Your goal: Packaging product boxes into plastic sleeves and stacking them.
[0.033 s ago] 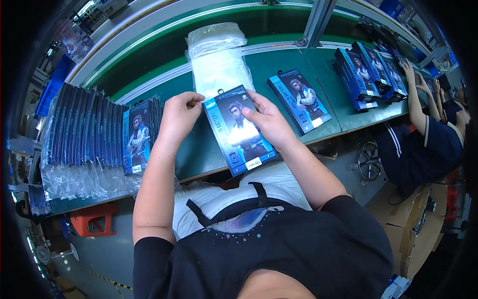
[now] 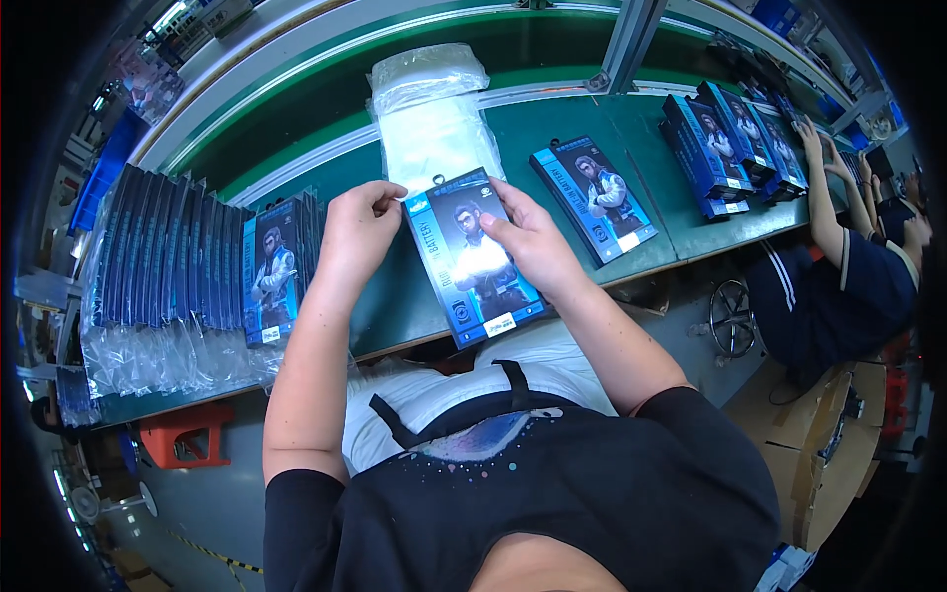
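Observation:
My right hand [image 2: 538, 242] grips a flat blue and black retail box [image 2: 483, 281] by its right edge, thumb on the front. The box is tilted toward me above the table edge, with a printed figure, a white label and a bright glare on its face. At its upper left corner, my left hand [image 2: 363, 225] has thumb and forefinger pinched together; whatever lies between them is too small to make out. A matching box [image 2: 595, 200] lies to the right on the green table [image 2: 385, 306]. Beyond the held box lies a stack of clear plastic bags [image 2: 439, 133].
On the left, a long row of bagged boxes [image 2: 178, 252] leans together, with one box [image 2: 271, 271] facing out. More boxes [image 2: 705, 158] are piled at the right, near a co-worker's hands [image 2: 819, 148]. A metal post [image 2: 631, 49] rises at the back. An open carton [image 2: 789, 459] stands below right.
The held box has tipped very slightly, and the glare has shifted over its face. Both hands keep nearly the same places.

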`<state>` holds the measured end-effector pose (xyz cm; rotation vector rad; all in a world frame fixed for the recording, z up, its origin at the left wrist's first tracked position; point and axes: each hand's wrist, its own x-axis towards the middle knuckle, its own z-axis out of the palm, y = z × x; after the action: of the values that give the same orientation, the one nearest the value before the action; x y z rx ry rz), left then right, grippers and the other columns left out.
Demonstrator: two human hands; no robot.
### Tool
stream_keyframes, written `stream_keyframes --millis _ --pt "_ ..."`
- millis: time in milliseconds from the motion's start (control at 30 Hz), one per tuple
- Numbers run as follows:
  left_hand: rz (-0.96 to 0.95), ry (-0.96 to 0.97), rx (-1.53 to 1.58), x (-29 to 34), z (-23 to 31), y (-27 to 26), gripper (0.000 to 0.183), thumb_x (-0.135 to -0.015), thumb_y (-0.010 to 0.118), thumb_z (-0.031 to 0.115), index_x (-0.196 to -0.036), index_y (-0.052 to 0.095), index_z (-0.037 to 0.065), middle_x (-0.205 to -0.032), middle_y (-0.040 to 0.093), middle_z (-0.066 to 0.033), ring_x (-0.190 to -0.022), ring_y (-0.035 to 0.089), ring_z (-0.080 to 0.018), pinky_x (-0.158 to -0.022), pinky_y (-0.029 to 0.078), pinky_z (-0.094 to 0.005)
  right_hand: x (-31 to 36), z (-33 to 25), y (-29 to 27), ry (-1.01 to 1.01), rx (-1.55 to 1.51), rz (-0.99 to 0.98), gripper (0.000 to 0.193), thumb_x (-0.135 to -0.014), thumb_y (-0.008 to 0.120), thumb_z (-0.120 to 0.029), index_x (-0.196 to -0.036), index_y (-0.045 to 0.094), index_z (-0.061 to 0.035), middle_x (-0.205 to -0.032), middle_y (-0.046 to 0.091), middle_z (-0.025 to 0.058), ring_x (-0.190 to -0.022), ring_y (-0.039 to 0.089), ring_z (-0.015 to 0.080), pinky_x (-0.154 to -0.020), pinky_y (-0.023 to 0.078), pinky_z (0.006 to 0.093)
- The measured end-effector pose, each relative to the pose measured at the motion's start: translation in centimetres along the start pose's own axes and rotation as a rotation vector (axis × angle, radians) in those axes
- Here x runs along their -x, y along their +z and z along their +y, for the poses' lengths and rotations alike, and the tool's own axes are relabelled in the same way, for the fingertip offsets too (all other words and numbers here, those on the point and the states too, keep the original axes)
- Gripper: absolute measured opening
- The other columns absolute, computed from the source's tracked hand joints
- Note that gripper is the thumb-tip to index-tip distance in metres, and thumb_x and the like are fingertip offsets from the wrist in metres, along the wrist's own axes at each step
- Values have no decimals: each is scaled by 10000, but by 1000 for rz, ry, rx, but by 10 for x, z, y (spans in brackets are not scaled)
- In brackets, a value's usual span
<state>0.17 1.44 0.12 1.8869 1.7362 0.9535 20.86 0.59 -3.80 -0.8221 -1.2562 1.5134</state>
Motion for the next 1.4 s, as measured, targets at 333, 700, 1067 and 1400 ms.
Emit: stream_keyframes --millis 333,700,1067,1400 --pt "88 386 15 43 12 7 221 -801 589 -22 -1014 626 23 -802 597 -108 -744 608 -227 -680 497 -308 10 -17 -4 183 -233 225 251 -820 668 -77 -961 511 57 -863 637 136 -752 631 146 -678 512 248" --pt "-85 -462 1401 37 9 7 274 -872 599 136 -1092 558 -24 -1007 640 -128 -888 646 -212 -788 534 -340 29 -40 7 130 350 -216 475 -758 761 -143 -1128 504 6 -794 539 15 -656 482 27 -546 379 183" --pt "-590 -280 1440 76 66 6 462 -910 563 213 -1262 435 -58 -1186 564 -172 -1079 575 -263 -916 482 -415 36 -73 6 -802 446 112 393 -804 482 92 -1189 508 20 -1029 584 152 -873 600 175 -768 480 277" --pt "-724 -372 1862 87 -4 22 504 -941 469 327 -1330 413 11 -1110 575 -138 -989 584 -199 -826 485 -309 59 -63 53 -525 558 -494 323 -757 664 -36 -1066 575 2 -812 605 108 -778 592 239 -702 464 329"
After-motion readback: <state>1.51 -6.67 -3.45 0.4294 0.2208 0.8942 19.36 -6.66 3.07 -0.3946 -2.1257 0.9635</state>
